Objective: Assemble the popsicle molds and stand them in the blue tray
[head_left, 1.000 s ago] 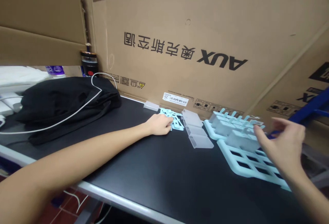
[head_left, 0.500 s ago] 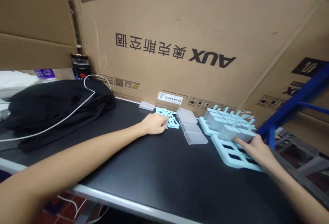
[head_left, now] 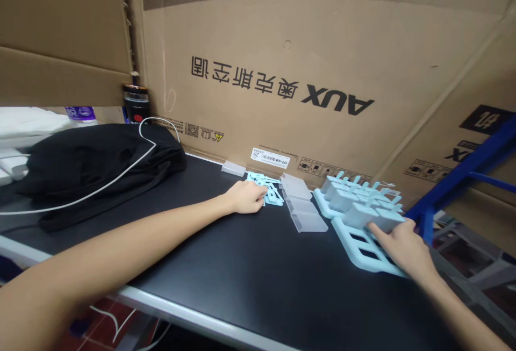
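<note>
My left hand (head_left: 248, 197) is closed at the edge of a pile of flat light-blue plastic pieces (head_left: 274, 196); its fingertips are hidden, so what they grip does not show. On the right, light-blue racks with rectangular openings (head_left: 350, 241) hold several upright ice-pop moulds (head_left: 360, 215) with sticks standing out of their tops. My right hand (head_left: 409, 246) is closed round the nearest right mould (head_left: 389, 220), thumb on its front side. Some rack openings in front of it are unfilled. Between the pile and the racks lies a row of clear frosted sleeves (head_left: 304, 208).
Another frosted sleeve (head_left: 233, 168) lies behind the pile. A large cardboard box (head_left: 242, 34) walls off the back of the black table (head_left: 250, 276). Black cloth (head_left: 100, 168) with a white cable (head_left: 121, 184) covers the left side. A blue metal frame (head_left: 451, 179) stands at the right.
The camera view has shifted slightly, so everything appears a little lower and to the right. Both hands stay at the same places, with no clear change in grip.
</note>
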The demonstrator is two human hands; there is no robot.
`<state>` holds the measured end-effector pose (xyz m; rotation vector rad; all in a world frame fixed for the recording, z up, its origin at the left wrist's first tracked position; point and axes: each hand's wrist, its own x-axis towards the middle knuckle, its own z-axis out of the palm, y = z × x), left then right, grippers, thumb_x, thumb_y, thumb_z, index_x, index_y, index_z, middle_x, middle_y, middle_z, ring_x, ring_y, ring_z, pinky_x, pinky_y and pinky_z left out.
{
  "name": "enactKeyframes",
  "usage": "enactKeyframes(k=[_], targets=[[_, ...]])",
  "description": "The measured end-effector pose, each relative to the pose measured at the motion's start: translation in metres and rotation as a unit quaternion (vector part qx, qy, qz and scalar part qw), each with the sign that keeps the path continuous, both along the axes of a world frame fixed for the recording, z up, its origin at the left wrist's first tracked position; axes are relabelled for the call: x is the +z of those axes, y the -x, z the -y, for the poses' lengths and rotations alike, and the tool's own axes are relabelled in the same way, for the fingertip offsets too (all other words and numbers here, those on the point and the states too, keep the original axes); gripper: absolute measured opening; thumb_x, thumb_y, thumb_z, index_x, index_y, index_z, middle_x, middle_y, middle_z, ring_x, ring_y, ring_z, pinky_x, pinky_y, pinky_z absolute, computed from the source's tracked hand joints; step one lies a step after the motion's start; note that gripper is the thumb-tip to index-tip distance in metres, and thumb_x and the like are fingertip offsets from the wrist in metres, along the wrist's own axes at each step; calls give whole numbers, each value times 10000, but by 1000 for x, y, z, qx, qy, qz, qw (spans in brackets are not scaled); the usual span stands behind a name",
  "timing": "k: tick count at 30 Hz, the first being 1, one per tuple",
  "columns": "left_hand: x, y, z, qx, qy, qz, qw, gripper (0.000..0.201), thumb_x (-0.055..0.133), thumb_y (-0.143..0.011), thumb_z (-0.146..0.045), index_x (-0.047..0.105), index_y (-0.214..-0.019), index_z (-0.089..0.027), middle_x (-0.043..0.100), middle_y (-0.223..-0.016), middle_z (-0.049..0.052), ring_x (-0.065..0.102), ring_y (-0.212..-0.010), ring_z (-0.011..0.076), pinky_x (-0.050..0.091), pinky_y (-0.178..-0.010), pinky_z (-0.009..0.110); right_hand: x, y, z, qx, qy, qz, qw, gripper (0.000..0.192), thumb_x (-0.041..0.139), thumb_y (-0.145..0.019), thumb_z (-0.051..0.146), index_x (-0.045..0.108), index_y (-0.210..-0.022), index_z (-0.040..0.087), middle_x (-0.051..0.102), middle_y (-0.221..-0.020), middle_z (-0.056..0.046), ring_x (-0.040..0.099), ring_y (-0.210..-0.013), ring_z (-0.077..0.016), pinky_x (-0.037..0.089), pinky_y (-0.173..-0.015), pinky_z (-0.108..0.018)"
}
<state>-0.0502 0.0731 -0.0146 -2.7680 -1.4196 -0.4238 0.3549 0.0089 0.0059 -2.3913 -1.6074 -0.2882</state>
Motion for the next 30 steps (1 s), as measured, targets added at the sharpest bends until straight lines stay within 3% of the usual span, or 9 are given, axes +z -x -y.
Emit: enactKeyframes(k=[4, 10, 12, 16, 18, 20, 24, 30], targets=[[-1, 1, -1, -5, -7, 1, 1000, 78, 458, -820, -242, 535, -817, -228, 662, -788, 32, 636, -721, 236, 420, -598, 299, 9, 9, 4, -42, -17, -109, 993, 886, 295, -773, 784, 271, -1307, 77, 552, -1181, -381, 566, -1168, -492, 484, -878, -479], [-2, 2, -3, -1, -8, 2, 1000, 76, 464, -813, -252, 536, -818, -231, 663, -793, 34, 637, -737, 241, 421, -600, 302, 41, 20, 16, -75, -139, -119, 980, 748, 411, -750, 690, 272, -1247, 148, 560, -1146, -352, 578, -1110, -478, 469, -824, -480], [-3, 2, -3, 5, -7, 1, 1000, 83, 465, -818, -256, 543, -830, -229, 665, -803, 38, 640, -740, 242, 427, -609, 304, 56, 37, 19, -29, -137, -96, 985, 676, 417, -762, 630, 262, -1213, 152, 589, -1052, -298, 611, -1005, -440, 473, -767, -455], [-1, 1, -3, 15, -4, -8, 1000, 106, 454, -835, -249, 555, -859, -228, 671, -820, 45, 647, -748, 246, 443, -630, 310, 78, 98, 9, 152, -27, -22, 988, 465, 376, -816, 487, 304, -1132, 154, 597, -912, -172, 616, -795, -309, 462, -690, -382], [0, 1, -2, 15, -3, -15, 1000, 113, 446, -839, -246, 556, -860, -226, 673, -823, 48, 650, -748, 246, 445, -628, 309, 80, 133, -7, 265, 2, 45, 963, 408, 394, -830, 453, 354, -1113, 162, 596, -1034, -179, 614, -880, -293, 460, -733, -366], [0, 0, -2, 14, -3, -23, 1000, 117, 442, -840, -247, 555, -856, -226, 674, -821, 46, 653, -744, 247, 443, -616, 308, 78, 164, -27, 331, 30, 119, 936, 409, 414, -828, 456, 409, -1109, 158, 583, -1126, -193, 595, -1001, -321, 457, -779, -380], [0, -1, -2, 16, -5, -33, 999, 138, 434, -847, -273, 564, -869, -231, 676, -821, 51, 660, -754, 264, 448, -611, 320, 72, 201, -56, 339, 72, 202, 916, 522, 399, -849, 545, 467, -1161, 133, 603, -1117, -205, 602, -1030, -356, 468, -781, -415], [-2, 0, -4, 16, 0, -34, 999, 179, 433, -864, -286, 595, -919, -230, 688, -858, 67, 664, -778, 265, 472, -660, 337, 73, 210, -65, 324, 72, 245, 911, 620, 369, -863, 603, 497, -1239, 127, 671, -1041, -190, 652, -939, -359, 473, -727, -417]])
